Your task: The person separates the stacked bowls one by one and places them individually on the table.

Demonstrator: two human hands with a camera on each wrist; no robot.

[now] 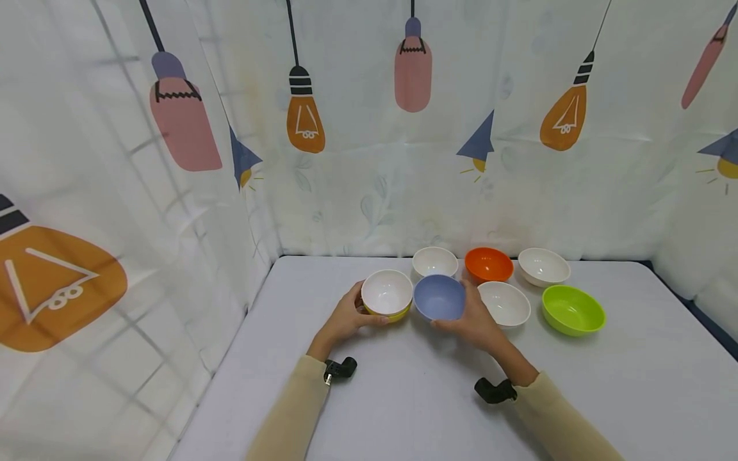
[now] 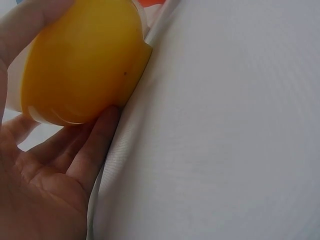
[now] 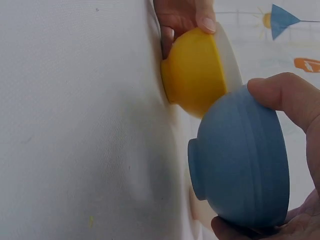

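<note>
My left hand (image 1: 344, 318) grips a yellow bowl (image 3: 192, 72) that stands on the table, thumb at its near side and fingers round its left. Nested in it is a white bowl (image 1: 387, 291), whose pale rim rises above the yellow one. A blue bowl (image 1: 440, 298) is held by my right hand (image 1: 480, 325), thumb on one side of the rim and fingers on the other. In the right wrist view its foot is off the tabletop, and the blue bowl overlaps the yellow bowl's edge. Both bowls are upright, side by side.
Behind the blue bowl stand a white bowl (image 1: 434, 261), an orange bowl (image 1: 489, 264) and another white bowl (image 1: 544, 266). To the right of my right hand are a white bowl (image 1: 505, 304) and a green bowl (image 1: 573, 310). A patterned curtain (image 1: 357, 192) borders the white table (image 1: 403, 410).
</note>
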